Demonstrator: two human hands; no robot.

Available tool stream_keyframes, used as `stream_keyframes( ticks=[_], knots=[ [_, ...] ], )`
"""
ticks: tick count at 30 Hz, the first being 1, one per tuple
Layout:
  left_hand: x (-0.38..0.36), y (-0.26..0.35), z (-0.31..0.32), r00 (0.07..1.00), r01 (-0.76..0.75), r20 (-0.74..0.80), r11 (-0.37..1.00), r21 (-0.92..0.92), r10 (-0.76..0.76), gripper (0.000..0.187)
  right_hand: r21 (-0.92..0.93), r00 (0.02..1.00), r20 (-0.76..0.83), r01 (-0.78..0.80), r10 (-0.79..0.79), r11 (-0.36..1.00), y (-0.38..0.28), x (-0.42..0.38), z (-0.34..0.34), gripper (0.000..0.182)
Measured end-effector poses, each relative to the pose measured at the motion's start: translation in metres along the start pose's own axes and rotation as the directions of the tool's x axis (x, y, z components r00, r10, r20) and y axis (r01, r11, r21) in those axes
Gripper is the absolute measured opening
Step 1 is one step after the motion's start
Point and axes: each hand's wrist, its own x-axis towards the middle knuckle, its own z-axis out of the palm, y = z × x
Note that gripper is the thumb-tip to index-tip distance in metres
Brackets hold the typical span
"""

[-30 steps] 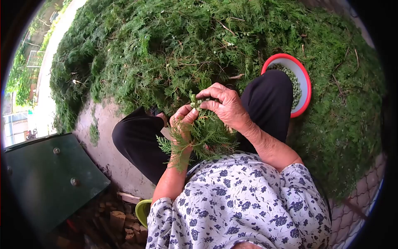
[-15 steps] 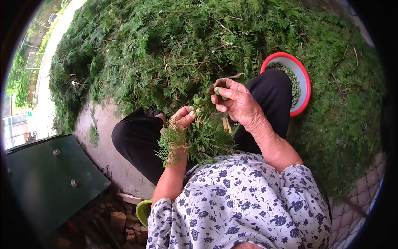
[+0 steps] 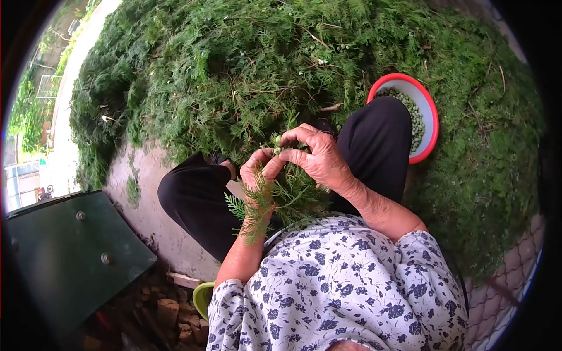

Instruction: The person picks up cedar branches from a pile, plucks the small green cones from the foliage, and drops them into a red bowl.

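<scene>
A leafy evergreen sprig [image 3: 295, 196] hangs over my lap, its flat, scaly foliage draping across my left wrist. My left hand [image 3: 259, 167] is closed on the cone-bearing end of this sprig. At that tip sits a small cluster of pale green cones [image 3: 277, 142], partly covered by fingers. My right hand [image 3: 319, 157] reaches in from the right, with thumb and forefinger closed around the cluster. The fingertips of both hands meet there. Which single cone the right fingers grip is hidden.
A red-rimmed basin [image 3: 432, 126] holding many small green cones stands beyond my right knee. Cut evergreen branches [image 3: 234, 76] are heaped ahead and to the right. At lower left are a dark green panel [image 3: 76, 257], wood pieces [image 3: 168, 310] and a lime-green container [image 3: 201, 299].
My right hand, which held a green cone apart from the sprig, has moved left onto the cone cluster. That loose cone no longer shows. My left hand has stayed close to its place.
</scene>
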Motion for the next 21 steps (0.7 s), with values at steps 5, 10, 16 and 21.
stream_keyframes(
  ticks=[5,10,16,21],
  knots=[
    [-0.003,-0.003,0.004,0.995,-0.099,0.013,0.991,0.084,0.099,0.015,-0.027,0.998,0.005,-0.067,0.067,0.997,-0.011,-0.002,0.0,0.024],
    [-0.005,0.006,0.005,0.997,-0.053,0.056,0.997,0.052,0.05,0.016,-0.084,0.998,-0.063,0.005,-0.01,0.996,-0.001,-0.005,0.007,0.024],
    [-0.003,0.003,0.0,0.995,0.096,-0.033,0.995,0.006,-0.096,0.014,0.748,0.873,0.2,-0.429,0.444,0.506,-0.005,0.001,-0.012,0.024],
    [-0.001,0.0,0.0,1.0,0.001,-0.011,1.0,0.027,0.0,0.015,0.854,0.856,0.279,-0.428,0.434,0.295,-0.005,0.007,-0.023,0.021]
  ],
)
